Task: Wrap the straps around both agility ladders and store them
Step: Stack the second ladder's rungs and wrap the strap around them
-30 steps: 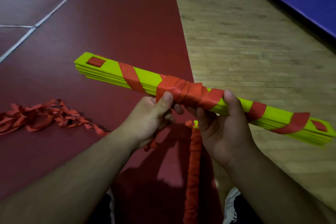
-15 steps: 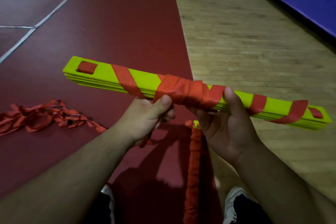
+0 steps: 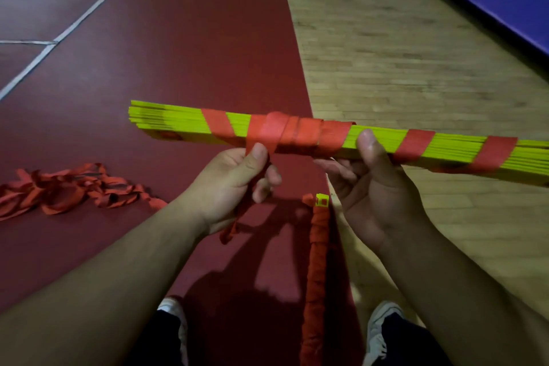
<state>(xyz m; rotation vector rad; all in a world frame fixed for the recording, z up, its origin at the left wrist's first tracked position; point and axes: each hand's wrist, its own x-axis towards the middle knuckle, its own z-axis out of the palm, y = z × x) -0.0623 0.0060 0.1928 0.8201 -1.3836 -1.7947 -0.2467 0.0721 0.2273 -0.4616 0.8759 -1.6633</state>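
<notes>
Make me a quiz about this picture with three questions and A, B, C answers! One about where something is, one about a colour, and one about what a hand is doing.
1. Where does the loose strap pile lie?
A. on a chair
B. on the red floor
C. in a box

2. What colour are the rungs of the held ladder?
A. blue
B. white
C. yellow-green

3. What is the left hand doing?
A. pinching the red strap
B. lying flat on the floor
C. waving empty

Answers:
1 B, the pile sits on the red floor beside the left arm.
2 C, yellow-green shows between the red wraps.
3 A, thumb and fingers pinch the strap just below the bundle.
</notes>
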